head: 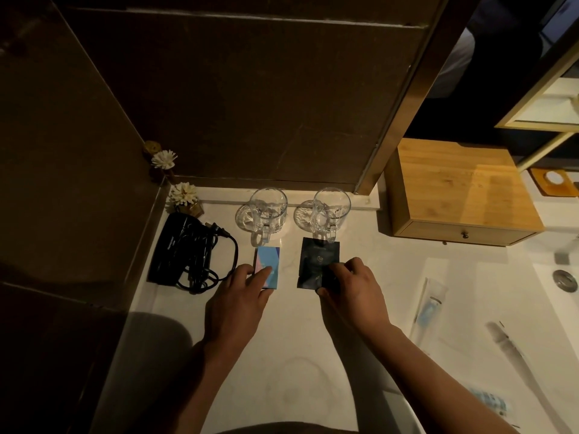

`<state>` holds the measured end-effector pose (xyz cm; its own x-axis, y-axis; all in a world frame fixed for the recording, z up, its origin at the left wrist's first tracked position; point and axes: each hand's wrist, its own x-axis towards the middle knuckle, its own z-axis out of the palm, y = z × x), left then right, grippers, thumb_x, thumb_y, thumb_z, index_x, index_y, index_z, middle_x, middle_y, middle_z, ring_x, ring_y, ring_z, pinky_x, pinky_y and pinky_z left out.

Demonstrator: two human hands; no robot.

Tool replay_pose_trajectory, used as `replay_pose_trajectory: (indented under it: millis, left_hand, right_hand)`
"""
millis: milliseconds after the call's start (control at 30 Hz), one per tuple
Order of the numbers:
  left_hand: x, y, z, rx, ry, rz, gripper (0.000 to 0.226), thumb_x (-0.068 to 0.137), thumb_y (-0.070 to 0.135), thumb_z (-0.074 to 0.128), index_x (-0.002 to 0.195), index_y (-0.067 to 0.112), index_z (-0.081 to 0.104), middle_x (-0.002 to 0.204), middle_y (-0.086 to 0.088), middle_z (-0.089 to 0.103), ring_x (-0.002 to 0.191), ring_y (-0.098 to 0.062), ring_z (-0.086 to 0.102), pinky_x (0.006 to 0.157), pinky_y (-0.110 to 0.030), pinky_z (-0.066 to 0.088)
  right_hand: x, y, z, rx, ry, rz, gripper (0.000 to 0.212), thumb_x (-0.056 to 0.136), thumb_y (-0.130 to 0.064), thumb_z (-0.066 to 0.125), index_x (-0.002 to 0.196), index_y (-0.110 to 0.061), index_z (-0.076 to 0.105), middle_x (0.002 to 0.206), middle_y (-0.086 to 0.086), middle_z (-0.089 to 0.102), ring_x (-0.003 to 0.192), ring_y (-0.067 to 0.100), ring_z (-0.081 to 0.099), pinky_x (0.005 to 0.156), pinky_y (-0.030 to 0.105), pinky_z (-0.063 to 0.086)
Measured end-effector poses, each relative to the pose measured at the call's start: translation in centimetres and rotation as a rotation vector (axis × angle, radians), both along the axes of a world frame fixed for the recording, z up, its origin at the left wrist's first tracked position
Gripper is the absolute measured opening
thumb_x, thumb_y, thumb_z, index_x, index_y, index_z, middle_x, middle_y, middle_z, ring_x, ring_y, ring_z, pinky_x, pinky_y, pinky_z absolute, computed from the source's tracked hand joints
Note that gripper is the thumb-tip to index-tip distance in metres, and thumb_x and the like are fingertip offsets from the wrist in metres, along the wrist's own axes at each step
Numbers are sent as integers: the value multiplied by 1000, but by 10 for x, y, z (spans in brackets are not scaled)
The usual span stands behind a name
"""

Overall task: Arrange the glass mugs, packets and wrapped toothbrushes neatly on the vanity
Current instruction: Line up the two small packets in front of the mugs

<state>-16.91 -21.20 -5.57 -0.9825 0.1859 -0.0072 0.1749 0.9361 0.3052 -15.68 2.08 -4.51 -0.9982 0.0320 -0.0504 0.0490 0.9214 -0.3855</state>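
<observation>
Two glass mugs stand side by side on coasters at the back of the white vanity (pixel 291 333): the left mug (pixel 268 211) and the right mug (pixel 329 211), handles toward me. In front of the left mug lies a light blue packet (pixel 270 261); my left hand (pixel 242 296) grips its near edge with the fingers on top. In front of the right mug lies a black packet (pixel 316 261), with my right hand (pixel 352 291) pinching its near right corner. Two wrapped toothbrushes lie to the right: one (pixel 427 305) nearer the packets, another (pixel 513 349) blurred further right.
A black hair dryer (pixel 181 249) with coiled cord lies at the left. A small flower ornament (pixel 185 197) stands in the back left corner. A wooden drawer box (pixel 460 195) sits at the back right. The sink drain (pixel 564 278) shows at the far right.
</observation>
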Motion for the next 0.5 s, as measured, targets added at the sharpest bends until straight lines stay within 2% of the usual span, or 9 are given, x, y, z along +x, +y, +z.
replay_pose_trajectory:
  millis: [267,500]
  left_hand:
    - [-1,0,-1,7,-1,13,48,84,36,71,129,33,54,122,-3,60,104,-23,63,60,-39,61]
    - [0,0,-1,0,-1,20,49,84,37,70,130,35,52,122,-1,59,105,-22,63,60,-38,60]
  right_hand:
    - [-2,5,0,-4,-2,18,45,80,-38,74,120,-20,63,104,8,58,89,26,56,65,26,44]
    - [-3,6,0,1,3,44,43,81,-35,74,120,-19,64,104,7,59,87,25,56,66,29,49]
